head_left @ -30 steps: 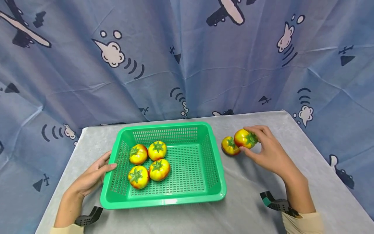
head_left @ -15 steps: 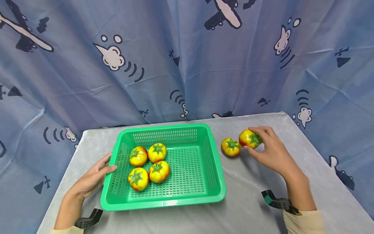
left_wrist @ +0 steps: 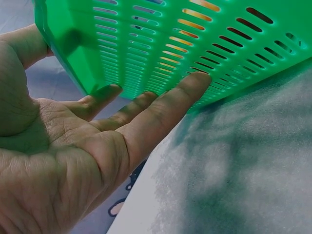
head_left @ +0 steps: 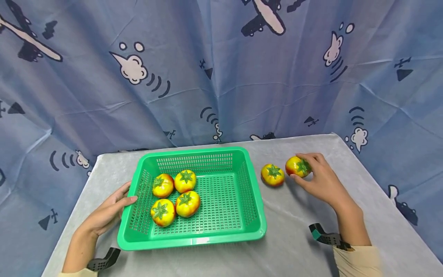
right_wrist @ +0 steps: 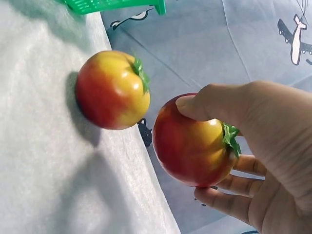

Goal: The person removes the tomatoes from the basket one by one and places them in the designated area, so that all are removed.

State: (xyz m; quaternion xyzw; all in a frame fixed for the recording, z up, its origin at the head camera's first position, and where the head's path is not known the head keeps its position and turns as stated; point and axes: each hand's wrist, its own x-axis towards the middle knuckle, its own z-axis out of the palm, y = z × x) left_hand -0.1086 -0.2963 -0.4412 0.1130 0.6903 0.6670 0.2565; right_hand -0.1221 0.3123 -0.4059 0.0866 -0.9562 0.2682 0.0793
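My right hand (head_left: 320, 179) holds a red-and-yellow tomato (head_left: 296, 166) between thumb and fingers, a little right of a second tomato (head_left: 272, 175) on the table. In the right wrist view, the held tomato (right_wrist: 190, 141) has its green leafy top turned toward the palm, and its shadow falls apart from it on the cloth. At the left end of the green plastic basket (head_left: 194, 241), my left hand (head_left: 107, 209) hooks its thumb over the rim. Its fingers lie against the slotted outer wall (left_wrist: 195, 36) in the left wrist view.
Several tomatoes (head_left: 187, 204) are grouped in the left half of the basket. A pale grey cloth (head_left: 297, 238) covers the table. Behind the table's far edge hangs a blue curtain (head_left: 221, 77) with airplane prints.
The right hand and its tomato have moved right and then slightly lower, leaving a gap beside the second tomato, which now sits more level. The left hand and basket have stayed put.
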